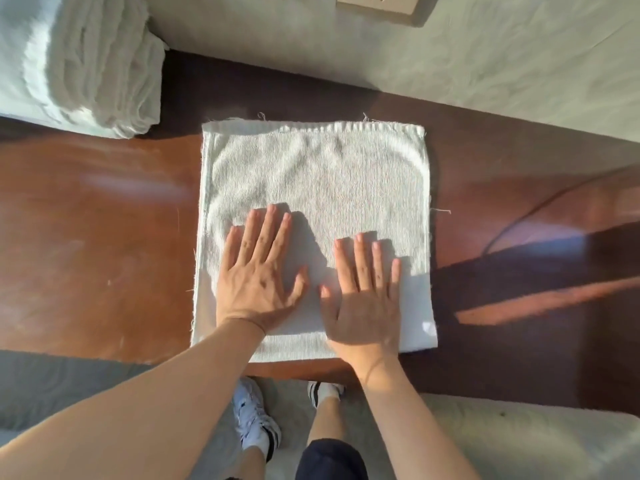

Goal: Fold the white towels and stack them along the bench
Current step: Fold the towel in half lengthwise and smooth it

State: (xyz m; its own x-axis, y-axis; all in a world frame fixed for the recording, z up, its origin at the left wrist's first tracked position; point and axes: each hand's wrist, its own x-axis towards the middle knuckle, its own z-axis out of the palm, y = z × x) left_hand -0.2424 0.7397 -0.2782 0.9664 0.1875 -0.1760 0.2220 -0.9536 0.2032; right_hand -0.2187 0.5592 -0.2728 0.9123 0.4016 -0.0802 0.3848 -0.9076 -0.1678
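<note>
Nearest the person, two feet in trainers (256,417) stand on a pale grey floor (519,431) at the near edge of the desk (97,237), a long reddish-brown polished surface crossed by sunlight and hard shadows. One white towel (311,188) lies flat on the desk, roughly square, with frayed threads at its far hem and its near edge close to the desk's front.

Two hands rest on the near half of the towel. The left hand (258,275) lies palm down, fingers straight and together, pressing the cloth. The right hand (363,299) lies just beside it, also flat with fingers extended. Neither grips anything.

Beyond the towel and to its left, one stack of folded white towels (86,60) sits on the desk. Behind the desk is more pale floor.
</note>
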